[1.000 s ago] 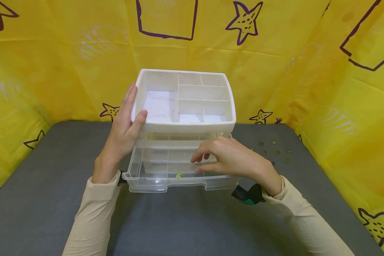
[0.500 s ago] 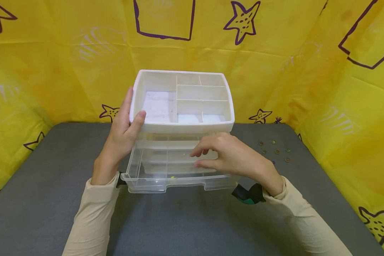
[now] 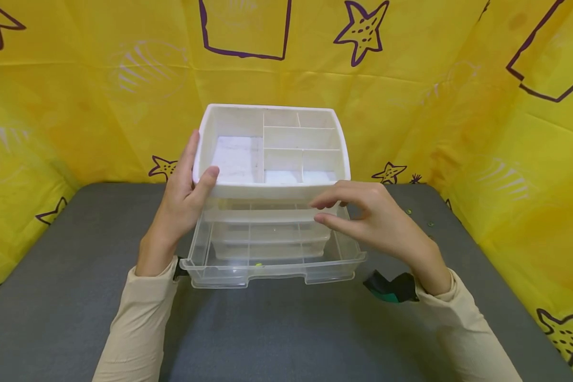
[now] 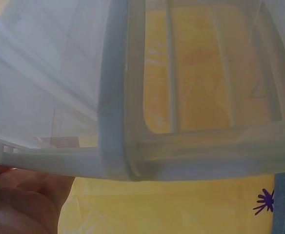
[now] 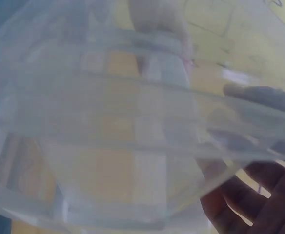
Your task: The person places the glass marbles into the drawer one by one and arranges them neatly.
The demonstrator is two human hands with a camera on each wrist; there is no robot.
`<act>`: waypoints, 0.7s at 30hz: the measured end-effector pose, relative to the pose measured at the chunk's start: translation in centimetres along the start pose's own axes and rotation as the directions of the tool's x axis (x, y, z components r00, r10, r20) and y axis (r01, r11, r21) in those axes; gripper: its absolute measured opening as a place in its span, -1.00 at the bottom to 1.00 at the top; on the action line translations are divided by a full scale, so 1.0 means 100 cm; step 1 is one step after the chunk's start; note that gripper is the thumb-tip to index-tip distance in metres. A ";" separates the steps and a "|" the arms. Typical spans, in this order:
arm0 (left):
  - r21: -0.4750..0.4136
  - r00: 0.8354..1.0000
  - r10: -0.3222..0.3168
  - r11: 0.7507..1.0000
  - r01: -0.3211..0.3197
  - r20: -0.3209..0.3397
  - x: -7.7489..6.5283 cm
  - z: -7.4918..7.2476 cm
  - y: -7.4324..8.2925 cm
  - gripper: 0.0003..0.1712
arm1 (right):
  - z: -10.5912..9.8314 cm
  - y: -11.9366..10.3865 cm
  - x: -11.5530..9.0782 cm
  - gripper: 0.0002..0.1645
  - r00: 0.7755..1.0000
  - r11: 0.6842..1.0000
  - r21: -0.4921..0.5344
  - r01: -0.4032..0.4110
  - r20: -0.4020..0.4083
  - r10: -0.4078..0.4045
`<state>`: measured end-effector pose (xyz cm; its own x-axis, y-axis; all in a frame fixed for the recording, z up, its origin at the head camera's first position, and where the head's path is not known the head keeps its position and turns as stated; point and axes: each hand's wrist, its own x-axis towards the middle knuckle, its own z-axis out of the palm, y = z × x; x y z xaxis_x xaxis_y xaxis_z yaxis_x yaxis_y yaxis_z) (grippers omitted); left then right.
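Note:
A white drawer organizer (image 3: 272, 191) with a divided top tray stands in the middle of the head view. Its clear lower drawer (image 3: 277, 271) is pulled out towards me. Inside, near the drawer's front wall, lies a small yellow-green button (image 3: 259, 264). My left hand (image 3: 179, 204) grips the organizer's left side, thumb at the rim of the top. Over the drawer's right part hovers my right hand (image 3: 379, 223), fingers loosely bent and thumb apart, with nothing visible between them. In the right wrist view, the right hand's fingers (image 5: 245, 195) show partly behind clear plastic.
Several small round buttons (image 3: 408, 211) lie on the grey tabletop (image 3: 52, 302) at the right, partly hidden behind my right hand. Yellow cloth (image 3: 138, 95) with starfish drawings encloses the back and sides. A black wrist strap (image 3: 391, 286) hangs under the right wrist.
My right hand has moved right and up, away from the drawer's middle. The yellow-green button has shifted slightly left towards the front wall. My left hand stays at the organizer's side.

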<state>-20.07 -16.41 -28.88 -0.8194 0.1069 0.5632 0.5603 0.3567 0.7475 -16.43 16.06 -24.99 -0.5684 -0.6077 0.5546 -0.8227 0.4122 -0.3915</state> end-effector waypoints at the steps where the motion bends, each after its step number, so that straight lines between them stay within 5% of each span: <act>1: 0.000 1.000 -0.002 1.000 0.002 0.000 0.000 0.000 0.000 -0.21 | 0.000 0.001 -0.002 -0.72 1.000 1.000 0.002 -0.003 -0.011 0.003; 21: -0.001 1.000 0.011 1.000 -0.011 0.013 0.000 -0.001 -0.002 -0.20 | -0.006 0.022 -0.032 -0.65 0.980 0.991 0.057 -0.119 -0.154 0.126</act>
<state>-20.16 -16.54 -29.02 -0.8149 0.1232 0.5664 0.5692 0.3550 0.7417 -16.47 19.31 -27.17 -0.6625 -0.4385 0.6074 -0.7474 0.4418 -0.4962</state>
